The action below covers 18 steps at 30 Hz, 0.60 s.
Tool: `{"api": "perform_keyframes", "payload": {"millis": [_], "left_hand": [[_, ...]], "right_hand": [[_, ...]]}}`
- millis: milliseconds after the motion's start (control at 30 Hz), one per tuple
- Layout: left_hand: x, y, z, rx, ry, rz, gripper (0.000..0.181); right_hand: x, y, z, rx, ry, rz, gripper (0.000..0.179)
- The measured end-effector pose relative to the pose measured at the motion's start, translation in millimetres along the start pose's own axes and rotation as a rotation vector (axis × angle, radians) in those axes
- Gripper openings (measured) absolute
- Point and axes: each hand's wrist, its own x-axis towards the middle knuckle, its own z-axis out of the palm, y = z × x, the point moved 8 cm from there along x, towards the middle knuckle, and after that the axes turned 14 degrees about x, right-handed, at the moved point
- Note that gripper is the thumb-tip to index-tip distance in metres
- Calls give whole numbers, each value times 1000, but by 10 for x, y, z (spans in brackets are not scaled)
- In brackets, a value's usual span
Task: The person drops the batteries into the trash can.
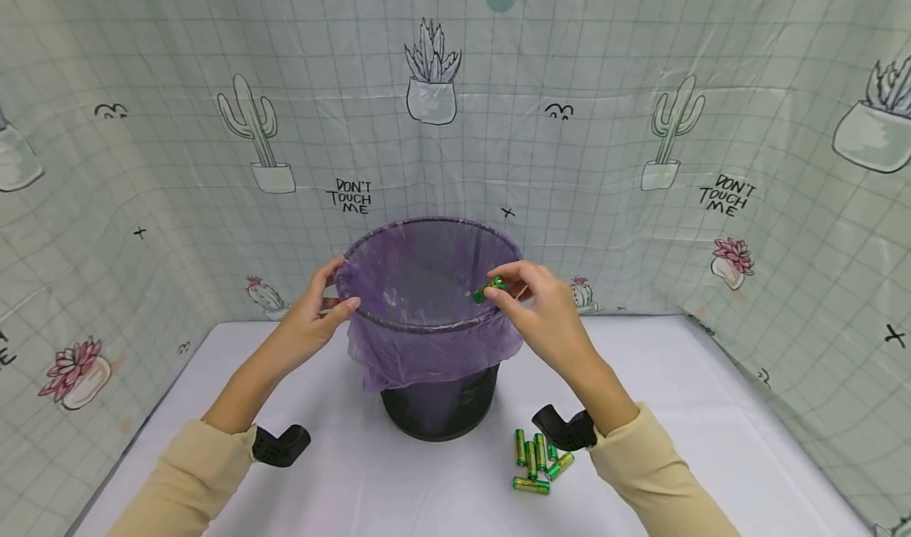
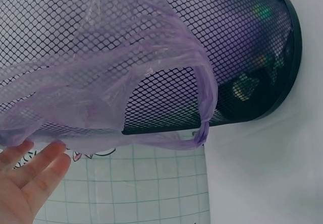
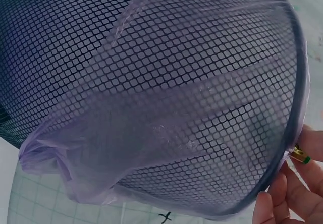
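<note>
A black mesh bin (image 1: 434, 426) stands on the white table, its rim covered by a purple plastic bag (image 1: 434, 363) that hangs down outside. With thumb and fingers spread, my left hand (image 1: 316, 311) touches the rim's left side; its straight fingertips meet the bag in the left wrist view. At the right of the rim, my right hand (image 1: 537, 300) pinches a green-and-gold battery (image 1: 481, 293) over the bin's opening. The battery's gold-and-green end (image 3: 301, 156) peeks out between the fingers in the right wrist view. Green patches (image 2: 262, 11) show through the mesh near the bin's base.
Several green-and-gold batteries (image 1: 531, 485) lie loose on the table, right of the bin and near my right wrist. A patterned cloth (image 1: 569, 149) with cactus drawings rises behind and at both sides. Black wrist devices (image 1: 281, 445) are worn at both cuffs.
</note>
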Motion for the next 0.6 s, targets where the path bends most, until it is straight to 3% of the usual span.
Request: {"api": "perform_keyframes", "payload": {"millis": [400, 600], "left_hand": [[5, 2, 2, -21, 7, 13, 69], [-3, -8, 4, -16, 2, 3, 69]], "right_hand": [[16, 71, 117, 23, -77, 37, 33], [7, 106, 101, 50, -62, 46, 17]]}}
